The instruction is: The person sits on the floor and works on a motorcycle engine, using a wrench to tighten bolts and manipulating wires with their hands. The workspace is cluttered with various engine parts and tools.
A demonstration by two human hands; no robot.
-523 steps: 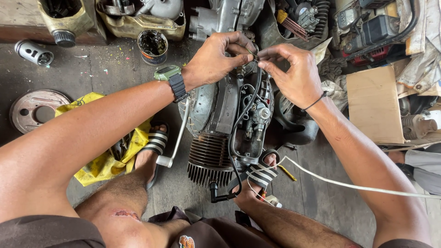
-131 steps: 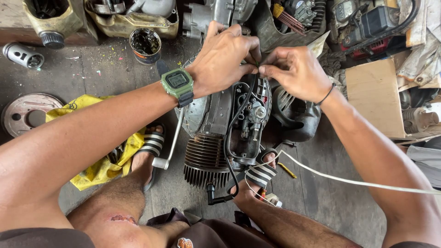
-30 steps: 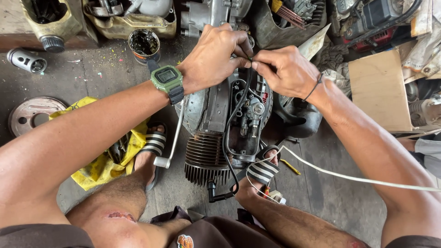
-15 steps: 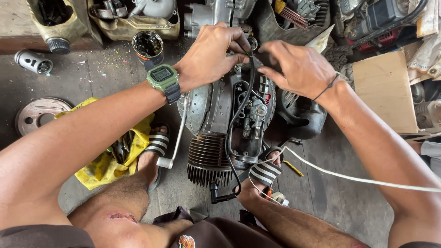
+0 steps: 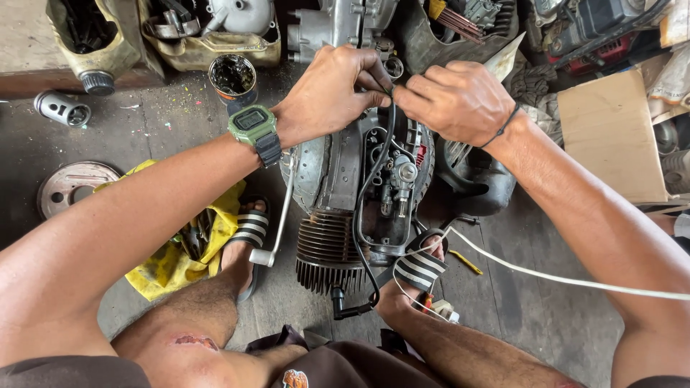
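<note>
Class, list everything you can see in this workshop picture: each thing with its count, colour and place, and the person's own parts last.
Engine: one, grey, floor centre, between the feet.
Black cable: one, from the fingertips down over the engine.
White cable: one, running off right.
Yellow cloth: one, floor left, tools on it.
Metal disc: one, rusty grey, far left.
Tin can: one, dark inside, top.
Cardboard: one, brown, right.
Watch: one, green, left wrist.
Sandals: two, black and white striped.
Left hand: pinching the black cable's top.
Right hand: pinching it too.
</note>
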